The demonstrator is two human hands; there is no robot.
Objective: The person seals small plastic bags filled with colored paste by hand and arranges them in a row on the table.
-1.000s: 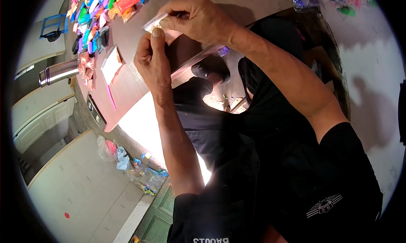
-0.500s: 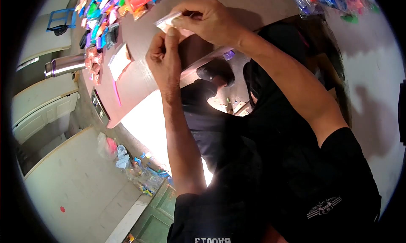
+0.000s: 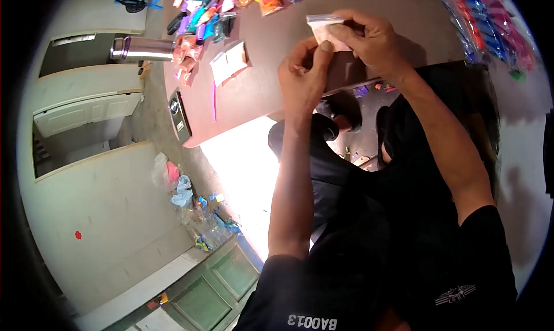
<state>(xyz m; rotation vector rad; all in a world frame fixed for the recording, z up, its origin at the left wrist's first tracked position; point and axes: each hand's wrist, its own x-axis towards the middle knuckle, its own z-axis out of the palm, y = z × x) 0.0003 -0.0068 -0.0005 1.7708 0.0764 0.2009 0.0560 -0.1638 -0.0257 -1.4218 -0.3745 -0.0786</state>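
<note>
Pinching closed at its upper right part, the right hand (image 3: 372,40) is pressing thumb and bent fingers onto a small clear plastic bag with pale pink contents (image 3: 329,30). The left hand (image 3: 304,71) is gripping the same bag from below, its thumb tip lying against the lower part and its fingers curling behind. Both grips are closing down to the bag's thickness, and the bag is sitting between the two hands, its pale upper strip showing, above the near edge of a brown smooth-topped table (image 3: 265,71).

To the left of the hands, a flat clear packet with pale pink contents (image 3: 229,63) is lying on the tabletop, and a thin bright pink stick (image 3: 214,103) is resting just beside its lower edge. Beyond the packet, small clear packets of reddish-brown material (image 3: 186,54) are bunching near the table's left side, with a shiny metallic cylinder (image 3: 144,48) reaching outward beside them. A black rectangular device (image 3: 179,116) is lying by the table's left corner.

Farther up, a heap of small multicoloured packets (image 3: 213,11) is spreading across the far left of the table. At the upper right, long clear plastic bags with blue, red and pink contents (image 3: 490,28) are lying side by side. Black short sleeves (image 3: 487,233) are covering the person's upper arms.
</note>
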